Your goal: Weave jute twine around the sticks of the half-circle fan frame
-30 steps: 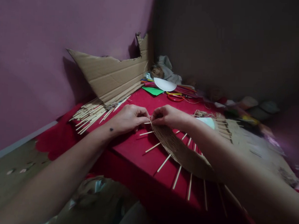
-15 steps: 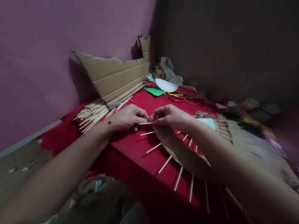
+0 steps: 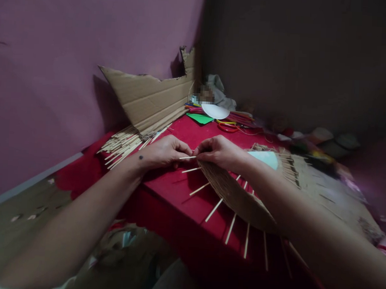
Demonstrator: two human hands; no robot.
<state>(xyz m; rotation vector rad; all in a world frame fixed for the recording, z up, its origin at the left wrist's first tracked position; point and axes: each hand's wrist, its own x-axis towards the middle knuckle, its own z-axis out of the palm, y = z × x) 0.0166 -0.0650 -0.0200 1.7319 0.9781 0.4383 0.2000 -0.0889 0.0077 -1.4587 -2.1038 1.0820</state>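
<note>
A: Why do the two hands meet so closely?

B: Probably because one end of the woven band [image 3: 238,204] needs both. The right hand [image 3: 216,150] pinches that end between thumb and fingers, likely to steady it; the left hand [image 3: 167,151] has its thumb and forefinger drawn together just beside, though I can't tell whether anything is between them

A: And where does the band lie?

B: It curves along the near edge of the bench [image 3: 168,190], from close to the near left corner away to the right. Its thin sticks [image 3: 214,210] fan outward toward that edge, I'd guess so they stay spread and untangled

A: What about the loose sticks [image 3: 121,143]?

B: They lie bunched by the left edge, partly beneath the slanting cardboard [image 3: 147,97], which seems a handy spot, out of the way

A: The scissors [image 3: 227,131]?

B: Toward the far left corner, near the green paper [image 3: 200,118], perhaps to have the blades away from the fingers
</note>
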